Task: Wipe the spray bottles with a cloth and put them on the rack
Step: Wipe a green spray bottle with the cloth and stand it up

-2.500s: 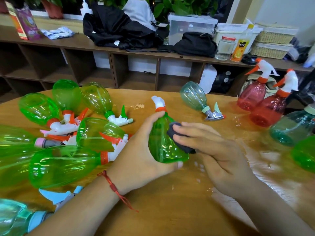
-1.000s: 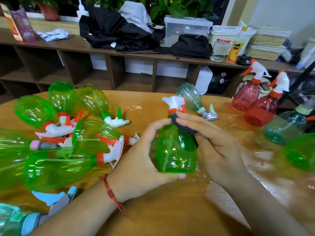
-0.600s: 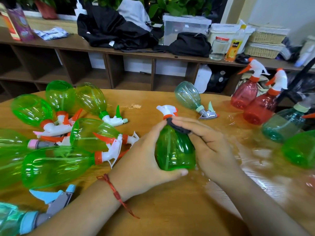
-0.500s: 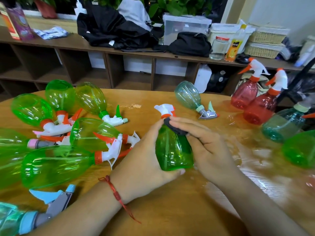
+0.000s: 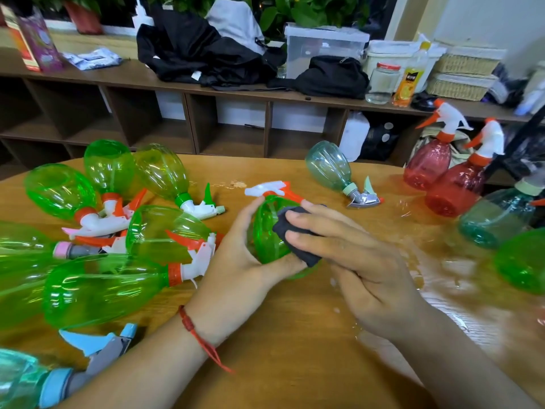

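My left hand [image 5: 239, 262] grips a green spray bottle [image 5: 267, 231] just above the wooden table [image 5: 295, 349]. The bottle leans away from me, its white and orange nozzle pointing left. My right hand [image 5: 354, 261] presses a dark grey cloth [image 5: 290, 231] against the bottle's right side with straight fingers. The bottle's lower right part is hidden behind the cloth and my fingers.
Several green spray bottles [image 5: 103, 290] lie in a heap at the left. A pale teal bottle [image 5: 330, 168] lies further back. Two red bottles [image 5: 454, 187] stand at the right beside teal and green ones. A low wooden shelf [image 5: 230, 119] runs behind the table.
The bottle has tipped from upright to leaning away, nozzle now pointing left. My right hand with the cloth has slid from the neck down onto the bottle's side.
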`<action>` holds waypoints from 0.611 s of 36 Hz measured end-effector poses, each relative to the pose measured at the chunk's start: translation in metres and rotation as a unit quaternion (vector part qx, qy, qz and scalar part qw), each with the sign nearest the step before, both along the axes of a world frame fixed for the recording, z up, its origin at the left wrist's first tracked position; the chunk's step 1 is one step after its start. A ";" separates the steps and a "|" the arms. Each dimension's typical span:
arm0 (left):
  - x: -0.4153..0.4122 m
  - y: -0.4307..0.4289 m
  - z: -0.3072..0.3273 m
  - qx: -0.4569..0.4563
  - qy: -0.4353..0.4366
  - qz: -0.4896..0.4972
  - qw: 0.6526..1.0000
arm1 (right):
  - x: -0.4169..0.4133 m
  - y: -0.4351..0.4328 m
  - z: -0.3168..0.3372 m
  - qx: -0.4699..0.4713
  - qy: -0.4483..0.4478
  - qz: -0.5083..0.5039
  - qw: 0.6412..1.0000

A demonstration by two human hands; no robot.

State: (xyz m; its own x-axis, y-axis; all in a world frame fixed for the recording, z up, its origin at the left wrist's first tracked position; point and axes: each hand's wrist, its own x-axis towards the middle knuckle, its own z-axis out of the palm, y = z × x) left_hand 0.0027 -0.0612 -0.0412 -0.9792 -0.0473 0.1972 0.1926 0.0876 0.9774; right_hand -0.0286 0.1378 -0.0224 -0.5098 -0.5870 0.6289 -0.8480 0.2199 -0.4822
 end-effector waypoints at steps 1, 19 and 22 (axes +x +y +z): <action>0.001 0.002 0.000 0.002 -0.001 -0.003 1.000 | 0.000 0.001 0.001 -0.007 -0.011 0.000 1.000; 0.005 -0.001 0.003 -0.194 0.071 -0.076 0.975 | -0.008 0.006 0.001 -0.095 -0.184 -0.023 0.978; 0.008 0.005 0.006 -0.234 0.096 -0.031 0.967 | -0.008 0.002 -0.002 -0.068 -0.169 -0.040 0.983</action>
State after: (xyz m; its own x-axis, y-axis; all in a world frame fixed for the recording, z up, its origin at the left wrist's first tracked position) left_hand 0.0106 -0.0562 -0.0354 -0.9207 0.1488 0.3608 0.3853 0.4943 0.7793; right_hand -0.0363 0.1398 -0.0244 -0.7439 -0.4584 0.4863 -0.6176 0.1934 -0.7624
